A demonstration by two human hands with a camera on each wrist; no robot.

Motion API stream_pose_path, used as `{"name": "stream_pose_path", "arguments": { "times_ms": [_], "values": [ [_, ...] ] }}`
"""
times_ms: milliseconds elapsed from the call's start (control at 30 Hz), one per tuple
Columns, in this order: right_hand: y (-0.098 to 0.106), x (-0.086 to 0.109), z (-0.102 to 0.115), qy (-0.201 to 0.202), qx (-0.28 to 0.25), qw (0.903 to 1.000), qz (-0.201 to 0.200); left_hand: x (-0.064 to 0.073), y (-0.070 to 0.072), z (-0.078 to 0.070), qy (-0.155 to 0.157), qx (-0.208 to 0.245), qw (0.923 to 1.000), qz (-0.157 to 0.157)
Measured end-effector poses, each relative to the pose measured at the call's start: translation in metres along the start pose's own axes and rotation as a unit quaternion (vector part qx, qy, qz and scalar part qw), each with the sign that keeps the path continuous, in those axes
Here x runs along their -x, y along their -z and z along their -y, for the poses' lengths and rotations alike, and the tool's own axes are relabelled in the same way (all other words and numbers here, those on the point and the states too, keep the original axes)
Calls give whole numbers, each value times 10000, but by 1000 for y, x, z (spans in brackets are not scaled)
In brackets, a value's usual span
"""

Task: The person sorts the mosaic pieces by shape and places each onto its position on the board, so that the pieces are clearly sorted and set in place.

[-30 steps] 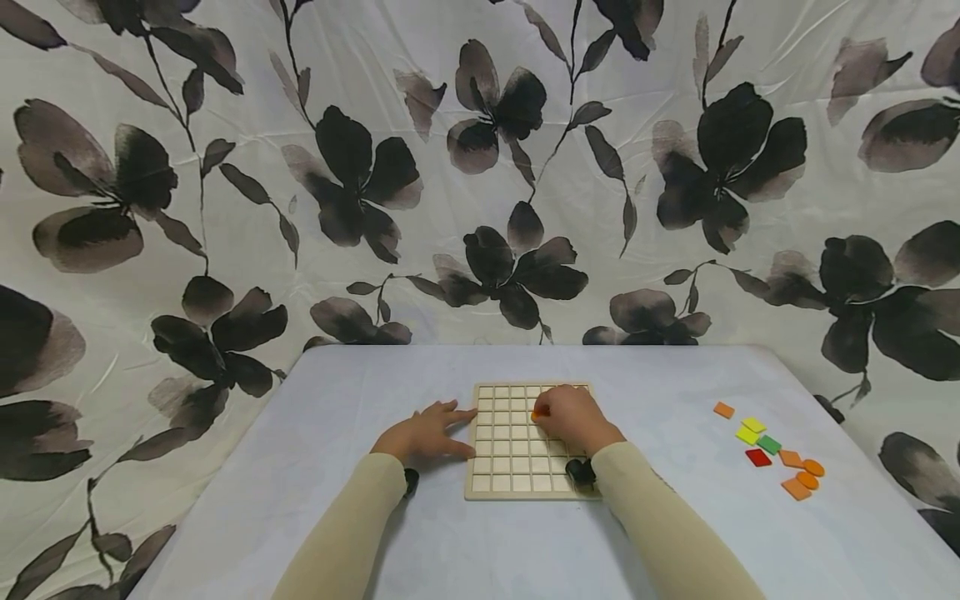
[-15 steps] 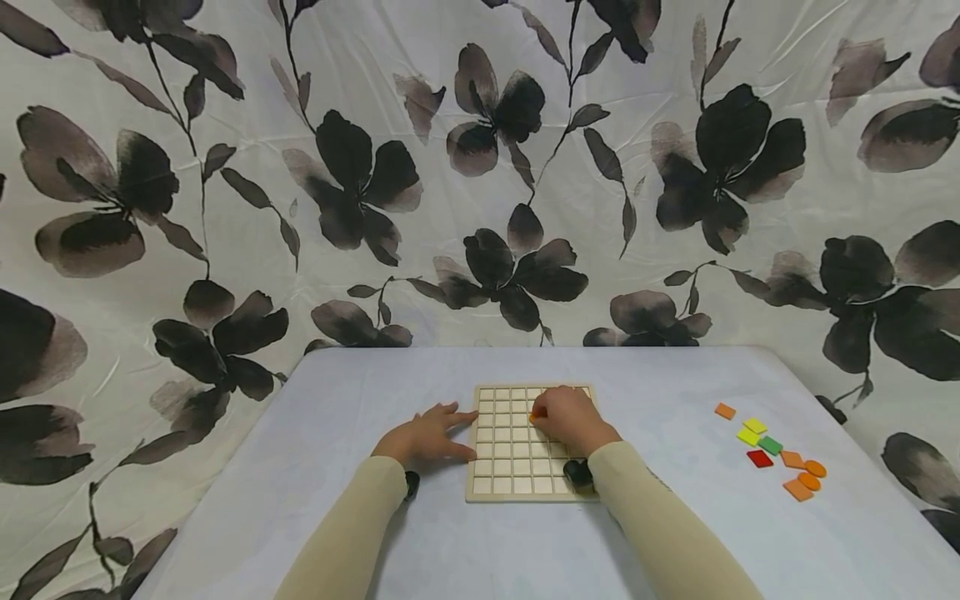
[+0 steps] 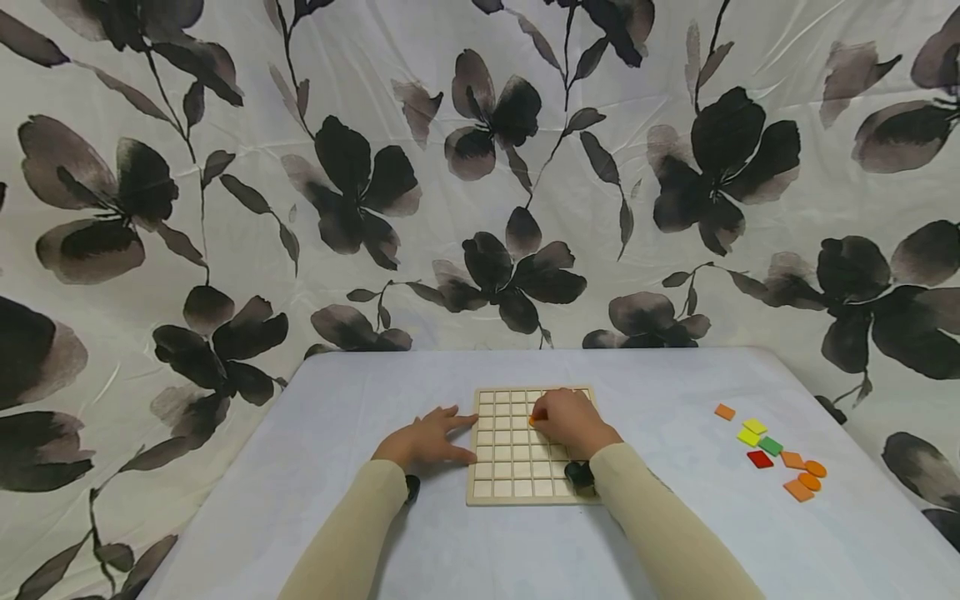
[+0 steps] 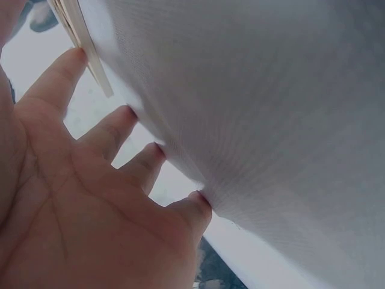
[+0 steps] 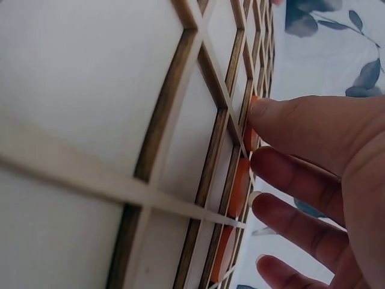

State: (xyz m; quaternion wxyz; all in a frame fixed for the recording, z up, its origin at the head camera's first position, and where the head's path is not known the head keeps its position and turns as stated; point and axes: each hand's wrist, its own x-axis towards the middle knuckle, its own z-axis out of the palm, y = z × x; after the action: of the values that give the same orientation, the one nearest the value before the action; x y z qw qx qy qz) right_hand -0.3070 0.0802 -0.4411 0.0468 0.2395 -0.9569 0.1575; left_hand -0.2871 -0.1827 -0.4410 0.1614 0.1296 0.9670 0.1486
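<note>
A pale wooden grid board (image 3: 502, 457) with square cells lies flat on the table. My left hand (image 3: 426, 436) has its fingers spread beside the board, with index finger and thumb touching its left edge. In the left wrist view, the index fingertip (image 4: 77, 55) meets the wooden rim (image 4: 90, 51). My right hand (image 3: 572, 418) is over the upper right of the board, thumb and fingers pinching an orange disc (image 5: 252, 129) at a cell. Two more orange pieces, one nearer (image 5: 224, 254) and one in the middle (image 5: 239, 188), sit in neighbouring cells, hidden by the hand in the head view.
To the right on the white table (image 3: 675, 533) lie several loose pieces: orange squares (image 3: 798, 490), orange discs (image 3: 809, 482), yellow squares (image 3: 747, 437), a green one (image 3: 770, 447) and a red one (image 3: 760, 459). A floral cloth (image 3: 480, 192) hangs behind the table.
</note>
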Motion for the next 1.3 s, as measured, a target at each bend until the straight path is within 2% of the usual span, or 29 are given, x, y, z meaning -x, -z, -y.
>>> {"name": "stream_pose_path", "arguments": {
  "times_ms": [300,833,1300],
  "values": [
    [7,8,-7,-22,174,9998,-1,0,-1,0,0,-21,10000,29],
    [34,32,-30,-430,155,9989,103,-5,1,1,13,-45,10000,7],
    [48,60,-56,-762,301,9966,48,-1,2,-2,60,-64,9999,75]
  ]
}}
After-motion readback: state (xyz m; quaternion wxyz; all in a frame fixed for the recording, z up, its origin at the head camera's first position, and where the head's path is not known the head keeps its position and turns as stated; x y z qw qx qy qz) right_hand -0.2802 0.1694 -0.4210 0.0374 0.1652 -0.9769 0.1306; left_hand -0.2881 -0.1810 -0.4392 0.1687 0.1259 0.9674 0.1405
